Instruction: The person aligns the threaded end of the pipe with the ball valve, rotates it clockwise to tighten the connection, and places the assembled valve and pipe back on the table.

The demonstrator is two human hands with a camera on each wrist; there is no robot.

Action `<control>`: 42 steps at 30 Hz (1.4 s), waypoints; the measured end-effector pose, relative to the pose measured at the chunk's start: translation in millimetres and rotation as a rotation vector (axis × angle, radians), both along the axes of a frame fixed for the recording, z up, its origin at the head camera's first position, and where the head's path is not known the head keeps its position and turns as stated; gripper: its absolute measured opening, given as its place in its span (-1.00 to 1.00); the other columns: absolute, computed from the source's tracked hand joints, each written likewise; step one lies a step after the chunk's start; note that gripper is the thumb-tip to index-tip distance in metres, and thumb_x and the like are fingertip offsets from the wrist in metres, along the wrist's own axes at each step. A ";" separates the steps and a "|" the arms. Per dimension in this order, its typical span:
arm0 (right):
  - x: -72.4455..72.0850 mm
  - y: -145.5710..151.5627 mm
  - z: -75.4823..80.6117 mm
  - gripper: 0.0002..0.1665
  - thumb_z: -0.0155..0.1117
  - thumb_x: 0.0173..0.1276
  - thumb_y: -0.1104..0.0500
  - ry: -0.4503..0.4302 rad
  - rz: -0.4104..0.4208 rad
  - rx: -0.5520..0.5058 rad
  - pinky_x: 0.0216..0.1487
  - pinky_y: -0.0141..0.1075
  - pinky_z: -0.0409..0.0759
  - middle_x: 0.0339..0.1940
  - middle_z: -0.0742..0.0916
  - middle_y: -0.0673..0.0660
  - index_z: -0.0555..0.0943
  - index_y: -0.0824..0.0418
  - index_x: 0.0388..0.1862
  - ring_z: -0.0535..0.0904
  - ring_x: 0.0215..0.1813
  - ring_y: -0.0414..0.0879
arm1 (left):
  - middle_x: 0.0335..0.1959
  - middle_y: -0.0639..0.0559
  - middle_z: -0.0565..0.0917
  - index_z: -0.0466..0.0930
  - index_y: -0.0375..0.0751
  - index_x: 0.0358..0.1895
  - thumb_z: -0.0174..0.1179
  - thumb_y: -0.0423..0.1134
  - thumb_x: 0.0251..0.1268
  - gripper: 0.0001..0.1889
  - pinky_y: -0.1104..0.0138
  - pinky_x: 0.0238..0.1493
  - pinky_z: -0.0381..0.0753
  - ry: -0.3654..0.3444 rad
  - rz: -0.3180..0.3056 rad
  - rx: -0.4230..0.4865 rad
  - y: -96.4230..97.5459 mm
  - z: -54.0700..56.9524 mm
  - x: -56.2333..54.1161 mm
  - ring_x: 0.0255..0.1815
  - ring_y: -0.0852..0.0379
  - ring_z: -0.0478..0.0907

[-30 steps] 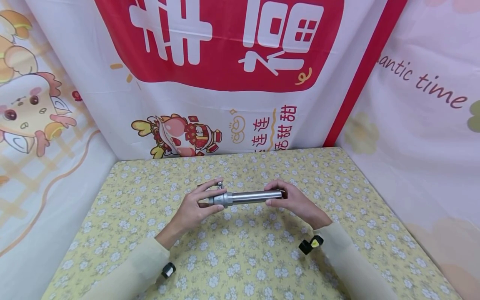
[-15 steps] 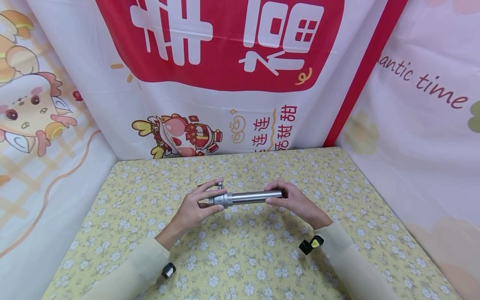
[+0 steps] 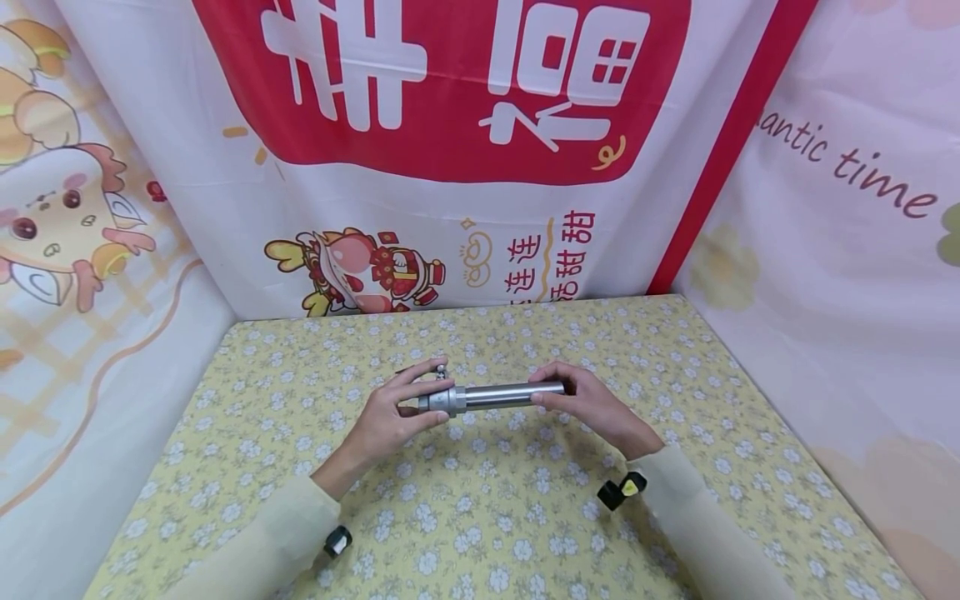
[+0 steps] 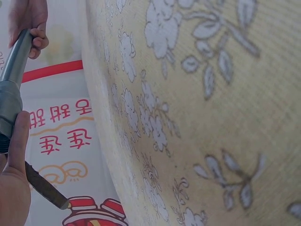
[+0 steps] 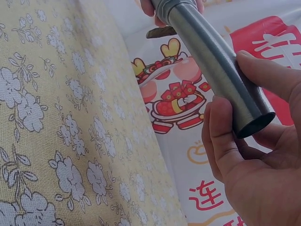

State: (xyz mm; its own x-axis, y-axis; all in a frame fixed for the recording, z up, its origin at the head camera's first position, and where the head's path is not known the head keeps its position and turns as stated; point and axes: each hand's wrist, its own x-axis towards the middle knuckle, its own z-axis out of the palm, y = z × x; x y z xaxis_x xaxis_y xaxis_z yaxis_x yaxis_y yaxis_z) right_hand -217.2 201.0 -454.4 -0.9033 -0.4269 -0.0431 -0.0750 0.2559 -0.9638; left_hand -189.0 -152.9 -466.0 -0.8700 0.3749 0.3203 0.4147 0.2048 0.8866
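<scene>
A smooth steel pipe lies level across the middle of the head view, joined at its left end to a grey metal valve with a hex collar. My left hand grips the valve between thumb and fingers, near its small upright stem. In the left wrist view, the valve's threaded mouth shows beside a finger, and a dark flat lever sticks out below. My right hand holds the pipe's free end. The right wrist view shows the thumb on one side of the pipe, fingers on the other, its hollow end facing the palm.
A table with a yellow floral cloth spreads beneath both hands. Printed white and red curtains hang along the back edge, with more printed cloth at the left and right sides. A small black device is strapped at each wrist.
</scene>
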 end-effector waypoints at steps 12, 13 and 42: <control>1.6 -0.8 0.3 -0.59 0.49 0.56 0.02 0.006 0.010 -0.047 0.22 0.14 0.64 0.17 0.68 0.21 0.62 0.14 0.23 0.66 0.09 0.11 | 0.70 -0.11 0.38 0.70 -0.20 0.41 0.48 -0.35 0.43 -0.49 0.43 0.10 0.79 0.018 0.002 -0.012 0.4 -0.8 0.0 0.57 -0.30 0.44; 1.5 -0.6 0.1 -0.58 0.50 0.55 0.05 0.008 0.015 -0.052 0.21 0.14 0.65 0.16 0.69 0.23 0.61 0.17 0.24 0.66 0.08 0.10 | 0.70 -0.10 0.38 0.70 -0.19 0.41 0.48 -0.35 0.43 -0.49 0.44 0.10 0.79 0.018 0.005 -0.015 0.1 -0.7 0.2 0.57 -0.29 0.45; 1.8 1.4 -0.2 -0.58 0.48 0.55 0.16 0.012 0.048 -0.033 0.19 0.11 0.68 0.20 0.67 0.26 0.61 0.15 0.31 0.60 0.08 0.14 | 0.70 -0.04 0.38 0.71 -0.13 0.41 0.48 -0.36 0.43 -0.50 0.41 0.13 0.79 -0.003 0.002 0.001 -2.0 0.5 0.0 0.54 -0.24 0.48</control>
